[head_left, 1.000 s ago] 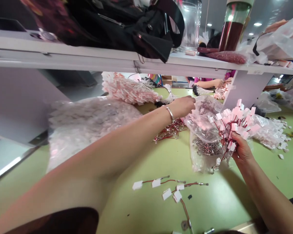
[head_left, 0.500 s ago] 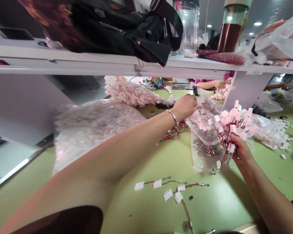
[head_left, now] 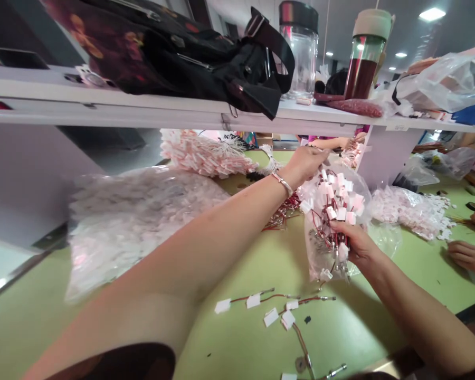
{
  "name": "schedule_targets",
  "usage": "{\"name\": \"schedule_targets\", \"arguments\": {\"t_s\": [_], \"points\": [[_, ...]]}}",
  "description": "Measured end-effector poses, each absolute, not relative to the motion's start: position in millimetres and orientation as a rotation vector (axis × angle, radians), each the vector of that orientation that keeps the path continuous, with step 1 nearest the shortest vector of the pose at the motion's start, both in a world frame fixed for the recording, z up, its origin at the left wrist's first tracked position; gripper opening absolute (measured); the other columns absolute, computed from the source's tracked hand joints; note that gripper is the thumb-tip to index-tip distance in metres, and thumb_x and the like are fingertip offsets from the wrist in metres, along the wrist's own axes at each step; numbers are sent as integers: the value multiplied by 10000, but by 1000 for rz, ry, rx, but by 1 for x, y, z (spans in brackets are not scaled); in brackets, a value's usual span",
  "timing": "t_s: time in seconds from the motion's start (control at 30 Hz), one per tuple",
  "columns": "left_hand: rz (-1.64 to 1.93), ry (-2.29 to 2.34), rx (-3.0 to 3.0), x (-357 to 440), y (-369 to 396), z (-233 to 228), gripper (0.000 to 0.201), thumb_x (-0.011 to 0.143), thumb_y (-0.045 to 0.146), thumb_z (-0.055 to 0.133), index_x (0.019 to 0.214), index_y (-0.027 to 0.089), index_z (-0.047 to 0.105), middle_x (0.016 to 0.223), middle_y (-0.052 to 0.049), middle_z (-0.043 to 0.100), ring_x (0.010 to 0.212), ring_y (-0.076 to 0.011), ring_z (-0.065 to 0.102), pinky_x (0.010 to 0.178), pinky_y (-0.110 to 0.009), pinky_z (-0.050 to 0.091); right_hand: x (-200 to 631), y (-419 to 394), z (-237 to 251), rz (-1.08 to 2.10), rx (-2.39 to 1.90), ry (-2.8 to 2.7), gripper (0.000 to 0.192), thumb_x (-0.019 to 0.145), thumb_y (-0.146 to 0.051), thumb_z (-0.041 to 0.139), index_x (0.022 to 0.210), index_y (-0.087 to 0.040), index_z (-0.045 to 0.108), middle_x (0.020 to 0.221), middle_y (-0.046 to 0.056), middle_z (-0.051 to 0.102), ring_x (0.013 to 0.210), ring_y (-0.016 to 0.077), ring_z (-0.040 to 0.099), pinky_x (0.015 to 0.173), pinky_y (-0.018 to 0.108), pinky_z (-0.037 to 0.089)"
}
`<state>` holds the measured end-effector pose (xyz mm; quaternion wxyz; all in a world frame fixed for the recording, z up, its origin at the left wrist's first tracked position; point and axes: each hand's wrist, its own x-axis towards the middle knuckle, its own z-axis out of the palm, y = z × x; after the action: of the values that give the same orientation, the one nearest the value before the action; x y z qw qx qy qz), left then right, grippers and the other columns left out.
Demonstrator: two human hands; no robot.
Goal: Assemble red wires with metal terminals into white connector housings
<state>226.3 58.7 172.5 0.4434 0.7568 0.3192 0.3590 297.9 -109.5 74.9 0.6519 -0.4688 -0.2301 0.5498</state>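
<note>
My left hand, a bracelet on its wrist, reaches forward with its fingers closed on the upper edge of a clear plastic bag. In front of the bag, my right hand is closed around a bunch of short red wires with white connectors. The bunch hides much of the bag, and I cannot tell whether it is partly inside. Under my left wrist lies a pile of red wires. Several loose wires with white connectors lie on the green table nearer to me.
A big bag of white parts lies left, with bundled white-ended wires behind. White connectors spill from a bag at right, near another person's hand. Above runs a shelf with a black bag and bottles.
My right hand has moved left with the wire bunch, in front of the plastic bag. My left hand has raised the bag's edge. Another person's hands have come into view at right.
</note>
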Motion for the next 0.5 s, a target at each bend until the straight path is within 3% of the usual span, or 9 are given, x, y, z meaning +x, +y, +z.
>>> {"name": "schedule_targets", "arguments": {"t_s": [0.1, 0.27, 0.37, 0.5], "points": [[975, 739, 2072, 227, 52, 167, 383, 891, 367, 504, 608, 144, 636, 484, 11, 493, 436, -79, 382, 514, -263, 331, 300, -106, 64, 1391, -1150, -455, 170, 578, -194, 750, 700, -132, 649, 542, 17, 653, 448, 126, 578, 461, 236, 507], [961, 410, 2653, 219, 40, 155, 363, 916, 330, 461, 625, 160, 598, 612, -18, 570, 612, -128, 500, 632, -279, 386, 319, -94, 76, 1504, -1166, -269, 118, 734, -156, 612, 840, -110, 636, 629, 74, 693, 539, 163, 644, 455, 238, 519], [901, 273, 2901, 205, 42, 146, 286, 931, 290, 431, 763, 168, 628, 746, -50, 631, 739, -163, 549, 697, -296, 409, 335, -82, 89, 1391, -1048, -187, 122, 775, -165, 590, 894, -141, 606, 713, 75, 708, 625, 181, 669, 453, 239, 518], [919, 304, 2927, 196, 42, 141, 262, 942, 267, 410, 865, 173, 642, 807, -59, 646, 777, -169, 562, 710, -294, 418, 338, -49, 95, 1082, -959, -212, 58, 825, -174, 582, 881, -163, 593, 751, 20, 682, 683, 155, 660, 595, 270, 557]]}}
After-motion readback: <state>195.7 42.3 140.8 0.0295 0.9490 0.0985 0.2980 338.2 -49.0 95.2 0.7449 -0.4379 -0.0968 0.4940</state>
